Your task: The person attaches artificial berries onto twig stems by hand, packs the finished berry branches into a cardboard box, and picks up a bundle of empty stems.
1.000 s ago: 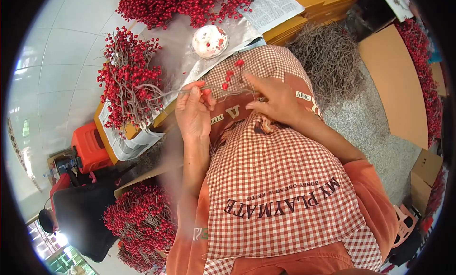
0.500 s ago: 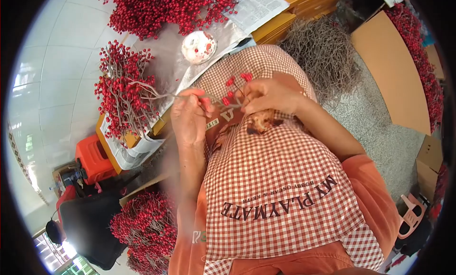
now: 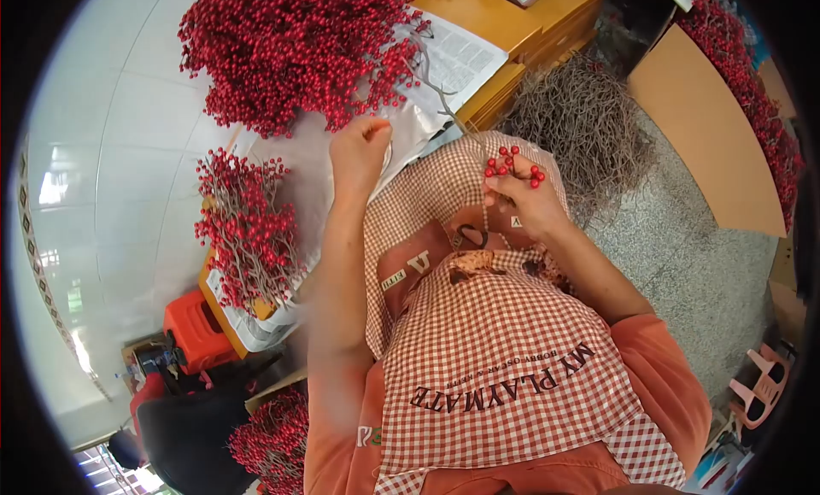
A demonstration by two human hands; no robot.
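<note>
our right hand (image 3: 523, 198) pinches a small berry sprig (image 3: 511, 164) over the apron (image 3: 504, 341), while our left hand (image 3: 359, 151) is curled closed near the berry pile (image 3: 290, 46).

The red berry heap (image 3: 290, 51) is cut off by the top edge.

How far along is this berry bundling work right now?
Done: a bundled berry bunch lies at the left. In hand: the right hand pinches a small berry cluster; the left hand reaches toward the loose berry heap. Left: that large heap and bare stems.
</note>
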